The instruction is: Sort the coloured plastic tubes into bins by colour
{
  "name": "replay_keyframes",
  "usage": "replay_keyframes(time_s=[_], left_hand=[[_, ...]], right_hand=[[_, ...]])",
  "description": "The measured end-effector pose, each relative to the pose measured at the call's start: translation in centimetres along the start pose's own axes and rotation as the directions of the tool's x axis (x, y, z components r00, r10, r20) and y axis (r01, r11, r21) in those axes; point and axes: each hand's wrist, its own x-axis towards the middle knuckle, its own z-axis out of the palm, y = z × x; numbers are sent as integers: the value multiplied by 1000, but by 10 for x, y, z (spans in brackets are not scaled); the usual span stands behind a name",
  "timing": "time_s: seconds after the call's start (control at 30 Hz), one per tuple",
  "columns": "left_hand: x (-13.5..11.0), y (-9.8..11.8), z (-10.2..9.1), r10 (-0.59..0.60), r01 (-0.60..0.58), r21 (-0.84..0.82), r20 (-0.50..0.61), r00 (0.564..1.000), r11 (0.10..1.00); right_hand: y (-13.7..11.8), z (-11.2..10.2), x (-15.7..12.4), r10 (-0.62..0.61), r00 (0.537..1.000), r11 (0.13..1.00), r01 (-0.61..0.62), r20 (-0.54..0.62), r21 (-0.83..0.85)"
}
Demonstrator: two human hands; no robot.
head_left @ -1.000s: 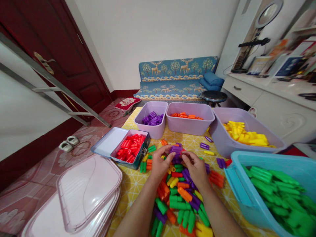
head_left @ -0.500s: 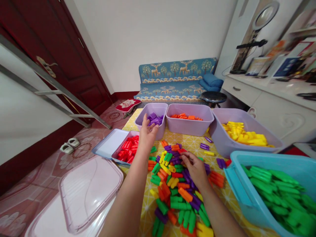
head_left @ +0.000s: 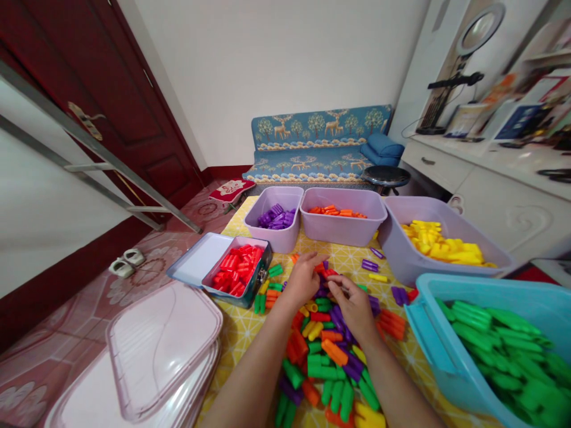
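Note:
A mixed pile of coloured plastic pegs lies on the yellow patterned tablecloth. My left hand rests on the far side of the pile, fingers stretched out over purple and orange pegs. My right hand sits beside it with fingers curled on small pegs; what they hold I cannot make out. Behind the pile stand a lilac bin of purple pegs and a lilac bin of orange pegs. A metal tin of red pegs is at the left.
A larger lilac bin of yellow pegs and a blue bin of green pegs stand on the right. Clear plastic lids are stacked at the left. A sofa, a stool, a cabinet and a ladder surround the table.
My left hand carried purple pegs from the pile to the purple bin, let them go, then came back to the pile. My right hand stayed on the pile.

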Motion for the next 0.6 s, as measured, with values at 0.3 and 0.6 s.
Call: replay_keyframes(time_s=[0.3, 0.6], left_hand=[[-5, -5, 8, -112, 110, 102, 15, 994, 989], [-17, -3, 6, -79, 63, -132, -119, 990, 989]], right_hand=[[-2, 0, -1, 3, 1000, 1000, -3, -16, 12], [2, -2, -1, -31, 978, 1000, 30, -205, -8]])
